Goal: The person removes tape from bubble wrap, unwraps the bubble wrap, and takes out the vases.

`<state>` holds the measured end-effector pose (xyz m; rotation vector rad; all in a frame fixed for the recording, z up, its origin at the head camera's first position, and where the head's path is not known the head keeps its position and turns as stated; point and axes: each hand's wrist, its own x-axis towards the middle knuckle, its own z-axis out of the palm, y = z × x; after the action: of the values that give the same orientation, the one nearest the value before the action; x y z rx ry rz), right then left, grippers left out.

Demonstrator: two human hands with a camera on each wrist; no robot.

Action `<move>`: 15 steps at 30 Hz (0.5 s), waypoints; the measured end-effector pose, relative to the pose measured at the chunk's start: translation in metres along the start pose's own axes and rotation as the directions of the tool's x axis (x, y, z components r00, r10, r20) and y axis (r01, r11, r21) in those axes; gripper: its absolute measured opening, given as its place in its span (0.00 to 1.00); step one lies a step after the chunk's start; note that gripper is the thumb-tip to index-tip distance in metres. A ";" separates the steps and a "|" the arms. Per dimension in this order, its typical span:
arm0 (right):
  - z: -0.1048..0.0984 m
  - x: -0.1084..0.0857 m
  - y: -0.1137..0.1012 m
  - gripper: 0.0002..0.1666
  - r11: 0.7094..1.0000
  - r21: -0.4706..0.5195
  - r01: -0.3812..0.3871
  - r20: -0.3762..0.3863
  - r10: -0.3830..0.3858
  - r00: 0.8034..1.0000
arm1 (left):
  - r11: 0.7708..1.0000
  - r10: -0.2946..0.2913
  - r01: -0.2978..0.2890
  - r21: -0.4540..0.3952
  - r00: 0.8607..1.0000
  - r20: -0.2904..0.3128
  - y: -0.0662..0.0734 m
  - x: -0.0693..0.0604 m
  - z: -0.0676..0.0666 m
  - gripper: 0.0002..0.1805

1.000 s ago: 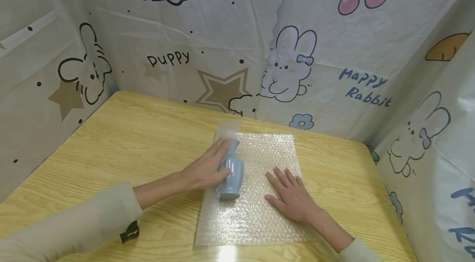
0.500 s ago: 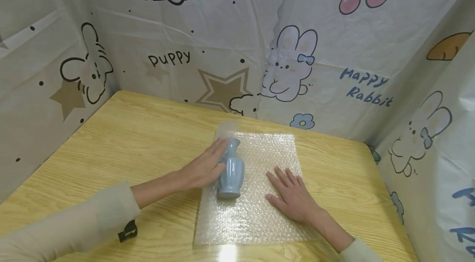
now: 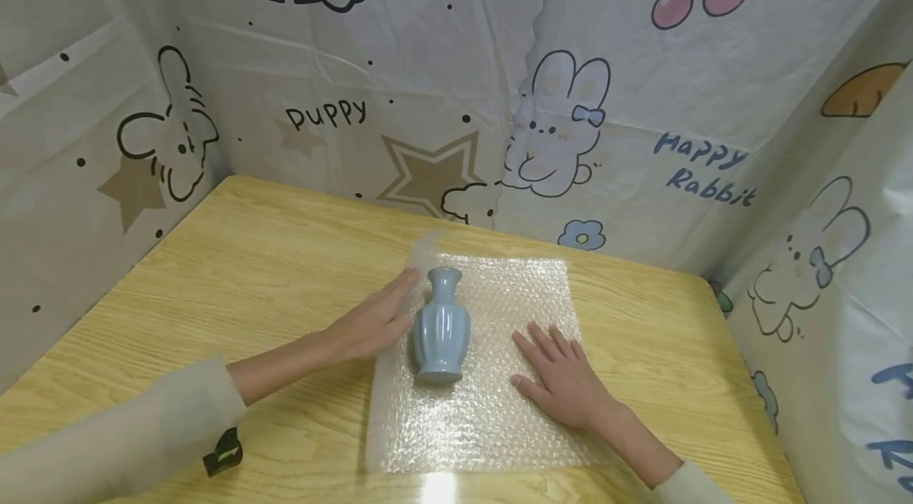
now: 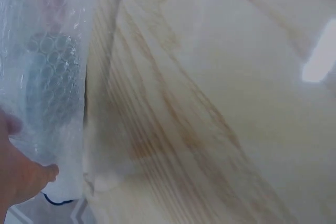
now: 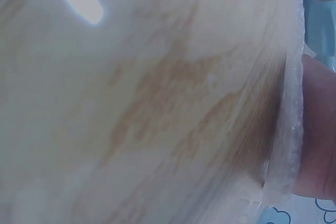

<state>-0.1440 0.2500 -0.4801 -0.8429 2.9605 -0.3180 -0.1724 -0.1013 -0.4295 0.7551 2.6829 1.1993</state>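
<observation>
A light blue vase (image 3: 442, 337) with a flared neck lies on its side on a sheet of clear bubble wrap (image 3: 492, 441), its neck toward the back. Just left of the vase, my left hand (image 3: 367, 323) touches the sheet's left part with fingers extended, apart from the vase. Through the wrap, the left wrist view shows the vase (image 4: 50, 77) blurred. My right hand (image 3: 563, 381) rests on the right side of the sheet, fingers spread. In the right wrist view, part of that hand (image 5: 317, 129) and the vase's blue end (image 5: 320, 24) appear at the right edge.
The sheet lies on a yellow wood-grain table (image 3: 271, 258). A printed cloth (image 3: 428, 52) with cartoon animals hangs behind and at both sides. A black strap (image 3: 224, 452) shows beneath the left sleeve.
My left hand has drawn leftward off the vase, and the wrap's left part has shifted left with it. The vase has turned slightly and shows fully. My right hand stays put.
</observation>
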 end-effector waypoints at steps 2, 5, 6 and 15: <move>0.000 0.000 0.000 0.40 1.000 -0.001 0.001 -0.004 -0.001 1.000 | 1.000 0.005 -0.005 -0.024 1.000 0.001 -0.003 -0.002 -0.001 0.38; 0.000 0.000 0.000 0.40 1.000 -0.001 0.003 -0.007 -0.003 1.000 | 0.999 0.005 -0.005 -0.051 1.000 -0.002 -0.008 -0.005 -0.004 0.38; 0.000 0.000 0.000 0.40 1.000 0.000 0.003 -0.006 -0.003 1.000 | 0.998 0.001 -0.001 -0.055 1.000 -0.003 -0.010 -0.006 -0.005 0.38; 0.000 0.000 0.000 0.41 1.000 -0.002 -0.001 0.002 0.001 1.000 | 0.998 -0.031 0.030 -0.062 0.999 -0.009 -0.030 -0.011 -0.018 0.36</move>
<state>-0.1439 0.2502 -0.4806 -0.8414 2.9596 -0.3146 -0.1801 -0.1358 -0.4399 0.6989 2.6421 1.2753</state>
